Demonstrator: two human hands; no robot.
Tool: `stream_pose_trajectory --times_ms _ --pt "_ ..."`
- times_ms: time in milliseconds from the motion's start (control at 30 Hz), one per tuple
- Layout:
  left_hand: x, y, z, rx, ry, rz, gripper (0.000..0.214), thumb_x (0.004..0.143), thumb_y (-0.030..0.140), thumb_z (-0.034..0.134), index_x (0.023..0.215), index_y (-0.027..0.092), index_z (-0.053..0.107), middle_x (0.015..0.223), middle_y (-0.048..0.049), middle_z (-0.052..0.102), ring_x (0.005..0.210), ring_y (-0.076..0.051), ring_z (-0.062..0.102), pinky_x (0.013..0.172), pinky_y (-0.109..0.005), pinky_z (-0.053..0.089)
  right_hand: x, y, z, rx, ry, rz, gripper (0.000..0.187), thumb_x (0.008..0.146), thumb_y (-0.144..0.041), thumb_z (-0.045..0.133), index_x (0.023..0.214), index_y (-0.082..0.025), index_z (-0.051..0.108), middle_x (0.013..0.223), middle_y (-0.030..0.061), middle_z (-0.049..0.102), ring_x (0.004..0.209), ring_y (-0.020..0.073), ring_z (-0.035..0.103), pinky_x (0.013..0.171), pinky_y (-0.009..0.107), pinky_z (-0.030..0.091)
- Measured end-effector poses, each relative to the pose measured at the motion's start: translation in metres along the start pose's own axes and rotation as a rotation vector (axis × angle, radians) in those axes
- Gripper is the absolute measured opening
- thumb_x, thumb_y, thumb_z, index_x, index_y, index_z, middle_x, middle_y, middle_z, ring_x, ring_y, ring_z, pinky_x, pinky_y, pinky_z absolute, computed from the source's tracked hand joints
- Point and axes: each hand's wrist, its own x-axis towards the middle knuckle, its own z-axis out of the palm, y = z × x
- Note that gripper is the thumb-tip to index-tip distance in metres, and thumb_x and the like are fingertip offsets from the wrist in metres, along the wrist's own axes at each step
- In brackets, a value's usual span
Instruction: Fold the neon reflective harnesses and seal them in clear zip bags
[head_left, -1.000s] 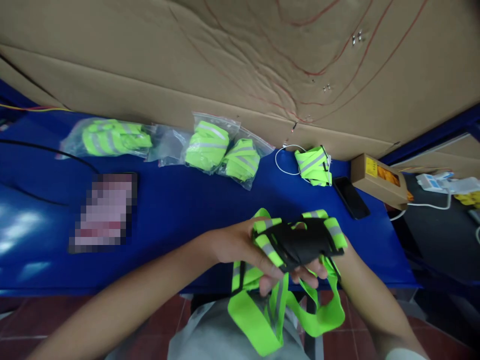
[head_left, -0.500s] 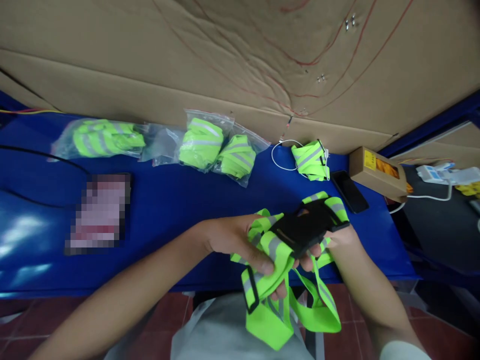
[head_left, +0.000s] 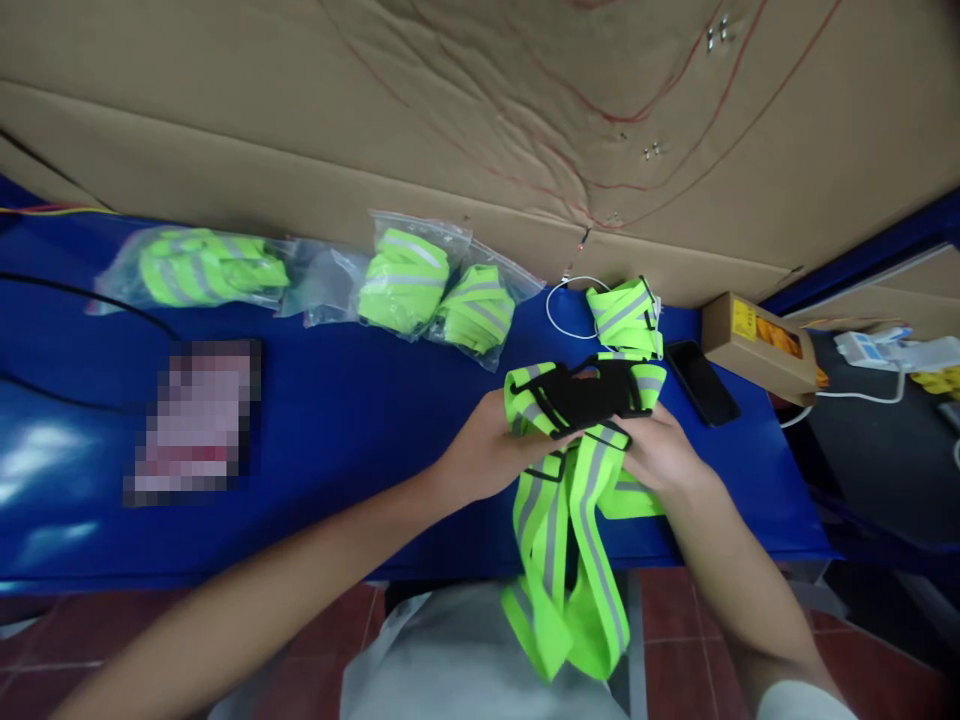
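Observation:
Between my hands, above the front of the table, is a neon-yellow reflective belt with grey stripes. Its black plastic buckle faces up at the top of the bundle, and two black strap sliders show just below. My left hand is closed around the left side of the belt. From the right, my right hand grips the bundle under the buckle. Most fingertips of both hands are hidden behind the straps. Long loops of webbing hang down over my lap.
Bagged reflective belts lie along the cardboard wall. A loose folded belt, a black phone and a small cardboard box sit at the right. On the left, a blurred-out screen rests on the blue table.
The belt and buckle have turned from tilted to nearly level and risen slightly. My left hand has shifted up behind the straps, and the loops now hang longer and straighter.

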Motion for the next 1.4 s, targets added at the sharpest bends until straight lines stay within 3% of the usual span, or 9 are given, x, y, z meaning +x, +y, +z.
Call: stream_pose_trajectory --times_ms 133,300,533,733,933,1033,1167,1267,1400 --pt "0.004 -0.008 -0.006 0.09 0.035 0.063 0.052 0.085 0.04 0.081 0.132 0.019 0.071 0.129 -0.0084 0.073 0.131 -0.03 0.062 0.117 -0.042 0.043 0.005 0.008 0.0 -0.116 0.131 -0.105 0.052 0.082 -0.056 0.078 0.123 -0.024 0.072 0.101 0.0059 0.078 0.117 0.0303 0.07 0.108 0.047 0.052" --pt "0.002 -0.01 -0.004 0.021 -0.081 0.035 0.054 0.079 0.038 0.086 0.129 0.022 0.072 0.12 -0.0076 0.076 0.124 -0.03 0.066 0.111 -0.042 0.049 0.01 0.006 0.001 -0.353 0.039 -0.215 0.045 0.099 -0.052 0.062 0.136 -0.027 0.066 0.113 0.0056 0.077 0.126 0.0271 0.066 0.117 0.045 0.045" --pt "0.004 -0.014 -0.004 0.053 0.138 0.024 0.039 0.075 0.036 0.088 0.108 0.019 0.077 0.11 -0.0071 0.079 0.108 -0.029 0.072 0.099 -0.044 0.057 -0.004 -0.028 -0.006 -0.378 -0.103 -0.279 0.072 0.086 -0.055 0.079 0.148 -0.027 0.055 0.152 0.0099 0.057 0.14 0.0322 0.054 0.117 0.046 0.045" --pt "0.009 0.029 0.005 -0.092 0.127 0.028 0.038 0.068 0.024 0.091 0.102 0.019 0.076 0.101 -0.0027 0.079 0.097 -0.023 0.074 0.091 -0.036 0.059 -0.009 -0.077 0.006 -0.582 0.095 -0.356 0.056 0.074 -0.043 0.093 0.122 -0.027 0.07 0.116 0.0029 0.076 0.108 0.0275 0.073 0.099 0.041 0.059" --pt "0.01 0.067 0.01 -0.623 -0.271 -0.324 0.033 0.08 0.032 0.08 0.109 0.015 0.077 0.098 -0.0084 0.08 0.096 -0.029 0.077 0.088 -0.041 0.062 -0.009 -0.097 0.027 -0.613 0.275 -0.605 0.039 0.072 -0.022 0.093 0.106 -0.029 0.074 0.096 -0.0034 0.076 0.077 0.0205 0.074 0.072 0.034 0.065" --pt "0.012 0.054 0.008 -0.768 -0.403 -0.344 0.042 0.08 0.04 0.077 0.112 0.014 0.077 0.112 -0.0121 0.079 0.12 -0.036 0.07 0.105 -0.047 0.055 -0.003 -0.086 0.031 -0.606 0.362 -0.658 0.037 0.077 -0.023 0.09 0.109 -0.029 0.073 0.088 -0.0046 0.075 0.063 0.0168 0.07 0.06 0.032 0.063" --pt "0.01 0.025 0.006 -0.85 -0.488 -0.404 0.033 0.083 0.033 0.078 0.108 0.012 0.078 0.11 -0.0128 0.079 0.105 -0.03 0.075 0.096 -0.041 0.057 0.011 -0.067 0.014 -0.758 0.437 -0.828 0.033 0.081 -0.024 0.087 0.111 -0.029 0.076 0.106 -0.001 0.079 0.092 0.0215 0.076 0.084 0.036 0.065" --pt "0.004 0.01 0.001 -0.84 -0.445 -0.452 0.026 0.087 0.03 0.077 0.105 0.012 0.076 0.099 -0.01 0.078 0.086 -0.024 0.077 0.083 -0.037 0.06 0.015 -0.055 -0.009 -0.882 0.293 -0.909 0.034 0.087 -0.021 0.082 0.119 -0.033 0.076 0.113 -0.0005 0.079 0.103 0.0224 0.075 0.095 0.038 0.062" --pt "0.001 -0.007 -0.011 -0.785 -0.358 -0.449 0.059 0.088 0.066 0.07 0.108 0.011 0.075 0.104 -0.0137 0.077 0.089 -0.025 0.076 0.081 -0.035 0.06 0.014 -0.029 -0.026 -1.085 0.02 -0.972 0.041 0.1 -0.02 0.063 0.138 -0.035 0.067 0.132 0.0035 0.073 0.121 0.0266 0.069 0.104 0.046 0.057"
